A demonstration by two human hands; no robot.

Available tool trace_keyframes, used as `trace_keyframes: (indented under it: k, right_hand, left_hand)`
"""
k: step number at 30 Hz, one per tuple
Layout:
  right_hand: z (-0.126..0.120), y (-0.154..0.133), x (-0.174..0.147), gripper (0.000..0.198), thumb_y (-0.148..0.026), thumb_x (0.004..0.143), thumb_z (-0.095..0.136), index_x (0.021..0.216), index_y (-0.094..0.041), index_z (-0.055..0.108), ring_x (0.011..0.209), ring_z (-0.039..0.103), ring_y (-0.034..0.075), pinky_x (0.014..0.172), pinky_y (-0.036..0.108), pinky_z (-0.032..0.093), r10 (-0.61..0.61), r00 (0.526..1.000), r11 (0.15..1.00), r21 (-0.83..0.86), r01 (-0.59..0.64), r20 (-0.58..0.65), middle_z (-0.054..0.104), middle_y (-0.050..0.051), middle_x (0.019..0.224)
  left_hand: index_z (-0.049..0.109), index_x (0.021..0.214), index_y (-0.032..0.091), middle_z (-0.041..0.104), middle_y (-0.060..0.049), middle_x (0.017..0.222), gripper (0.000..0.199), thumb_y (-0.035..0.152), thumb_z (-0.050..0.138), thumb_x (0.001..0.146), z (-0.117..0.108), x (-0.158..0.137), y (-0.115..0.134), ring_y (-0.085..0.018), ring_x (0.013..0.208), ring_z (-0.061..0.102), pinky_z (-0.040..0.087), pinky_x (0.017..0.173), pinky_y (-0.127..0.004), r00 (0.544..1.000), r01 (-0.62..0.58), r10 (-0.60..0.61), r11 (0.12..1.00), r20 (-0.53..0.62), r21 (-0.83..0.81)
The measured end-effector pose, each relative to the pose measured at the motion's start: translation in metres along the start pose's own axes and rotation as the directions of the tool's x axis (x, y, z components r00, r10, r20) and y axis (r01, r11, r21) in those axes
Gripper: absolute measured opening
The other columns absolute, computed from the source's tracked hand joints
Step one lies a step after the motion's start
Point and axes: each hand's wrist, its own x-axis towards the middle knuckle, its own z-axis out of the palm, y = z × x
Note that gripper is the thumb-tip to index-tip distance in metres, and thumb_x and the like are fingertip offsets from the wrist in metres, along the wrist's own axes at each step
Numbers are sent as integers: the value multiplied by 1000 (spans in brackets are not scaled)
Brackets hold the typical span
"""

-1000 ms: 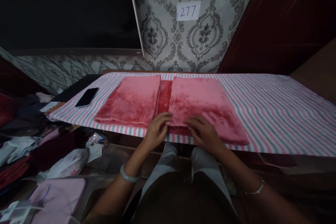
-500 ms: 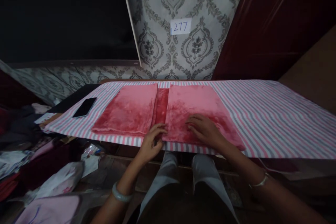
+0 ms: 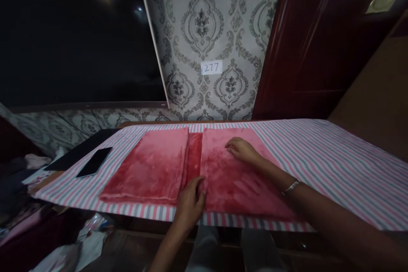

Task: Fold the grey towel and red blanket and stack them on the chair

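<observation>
A plush pink-red blanket (image 3: 149, 170) lies folded, its two sides brought inward with a narrow darker strip showing between them. At the front of that strip rests my left hand (image 3: 190, 204), fingers slightly bent and thumb apart, touching the inner edge of the right panel. My right hand (image 3: 244, 151) is on or just over the upper part of the right panel, fingers loosely stretched and holding nothing. Both hands are open. A striped pink, grey and white cloth (image 3: 321, 165) spreads under the blanket.
A black phone (image 3: 94, 162) lies on the cloth at the left. Behind are a large dark screen (image 3: 79, 42) and patterned wallpaper with a paper marked 277 (image 3: 211, 67). Clothes and bags pile up at the lower left (image 3: 35, 229).
The view has tilted upward, so the table sits lower in the picture. My right hand has slid away from me over the right panel. My left hand stays near the centre strip.
</observation>
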Motion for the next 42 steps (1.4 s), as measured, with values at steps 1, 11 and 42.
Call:
trace_keyframes:
  k: [1, 11, 42]
  right_hand:
    - [-1, 4, 9, 28, -18, 89, 51, 104, -19, 75, 105, 66, 22, 95, 36, 51, 30, 1000, 999, -18, -30, -3, 73, 10, 109]
    - [34, 16, 93, 53, -31, 100, 44, 149, -12, 47, 141, 44, 28, 113, 45, 39, 172, 978, 981, -109, -160, 119, 48, 16, 151]
    - [104, -121, 116, 47, -22, 92, 58, 138, -17, 57, 108, 67, 22, 90, 29, 50, 174, 953, 980, 51, -192, 247, 72, 9, 116]
  left_hand:
    - [67, 121, 20, 73, -11, 121, 38, 33, 53, 88, 1, 1, 0, -26, 112, 68, 55, 99, -46, 1000, 10, -10, 1000, 1, -3]
    - [65, 128, 23, 71, -12, 125, 41, 33, 53, 91, 7, -7, -5, -28, 115, 68, 58, 97, -47, 999, 31, -30, 998, -18, 63]
    - [61, 83, 18, 60, -7, 83, 17, 13, 47, 91, -53, -14, -10, -25, 82, 58, 46, 75, -38, 990, 62, 51, 671, -129, 739]
